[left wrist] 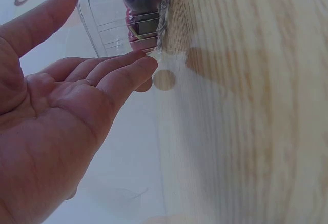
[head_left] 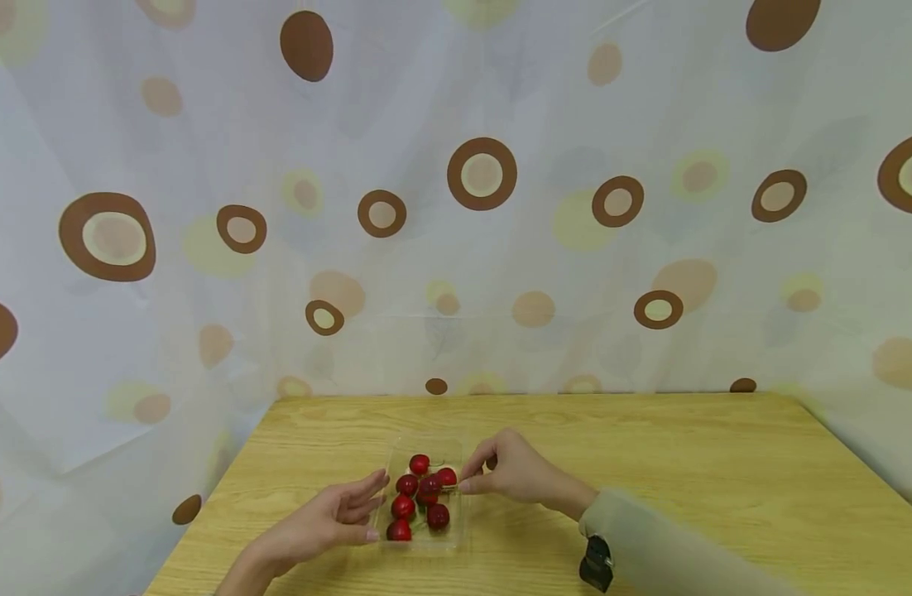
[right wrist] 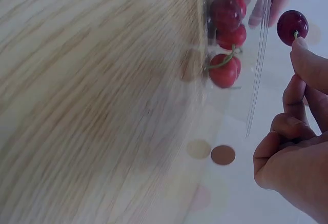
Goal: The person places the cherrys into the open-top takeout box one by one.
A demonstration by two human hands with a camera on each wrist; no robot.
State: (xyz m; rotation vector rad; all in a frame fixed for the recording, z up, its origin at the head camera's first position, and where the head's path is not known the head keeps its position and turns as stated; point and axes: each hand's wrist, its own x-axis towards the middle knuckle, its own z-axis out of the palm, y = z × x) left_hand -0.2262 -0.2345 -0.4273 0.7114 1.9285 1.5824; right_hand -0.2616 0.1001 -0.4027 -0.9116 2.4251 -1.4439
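Observation:
A clear plastic box [head_left: 456, 534] with several dark red cherries [head_left: 403, 507] in it stands on the table. My right hand [head_left: 511, 470] is at the box's right rim, pinching a cherry [right wrist: 292, 27] by its stem between thumb and finger. In the right wrist view that cherry hangs above the rim, apart from the others; its stem is mostly hidden by the fingertips. My left hand [head_left: 325, 517] is by the box's left side, thumb near the front corner and fingers extended along the wall. The left wrist view shows its fingertips [left wrist: 148, 64] right at the box's lower edge.
The light wood table [head_left: 650, 463] extends far to the right of the box. Behind it and at both sides hangs a white curtain [head_left: 426, 273] with brown and beige dots. A dark band [head_left: 597, 564] is on the right sleeve [head_left: 650, 534].

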